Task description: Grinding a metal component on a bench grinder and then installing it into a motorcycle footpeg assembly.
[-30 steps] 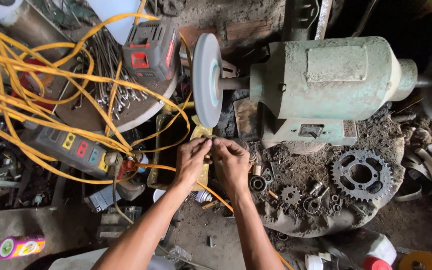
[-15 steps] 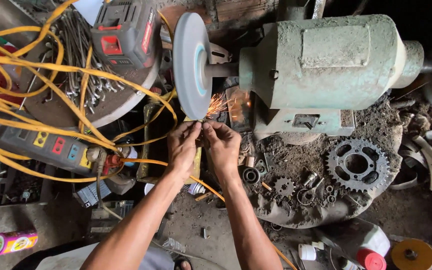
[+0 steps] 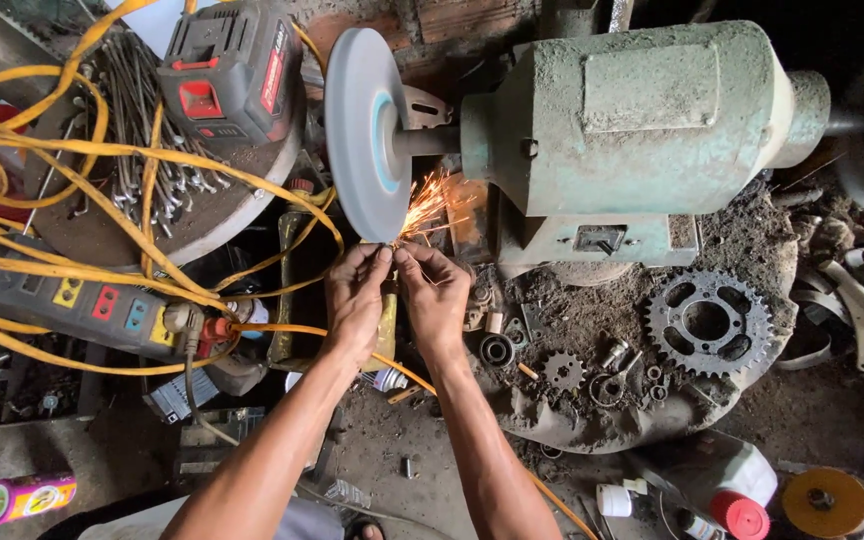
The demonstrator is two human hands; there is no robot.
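My left hand (image 3: 355, 298) and my right hand (image 3: 434, 296) are pinched together on a small metal piece (image 3: 390, 250), mostly hidden by my fingertips. The piece is pressed against the lower edge of a grey grinding wheel (image 3: 360, 130). Orange sparks (image 3: 434, 205) spray to the right from the contact point. The wheel sits on the shaft of a dusty green bench grinder motor (image 3: 632, 130).
Tangled yellow cable (image 3: 102, 150) crosses the left side over a power strip (image 3: 82, 305). A red and black battery pack (image 3: 227, 70) rests on a round plate with wrenches. Sprockets (image 3: 707, 322) and small gears lie right of my hands. Bottles (image 3: 722, 490) stand at the lower right.
The view has moved closer to the grinder. My hands have stayed at the wheel's lower edge, and the sparks have grown brighter and spread further right.
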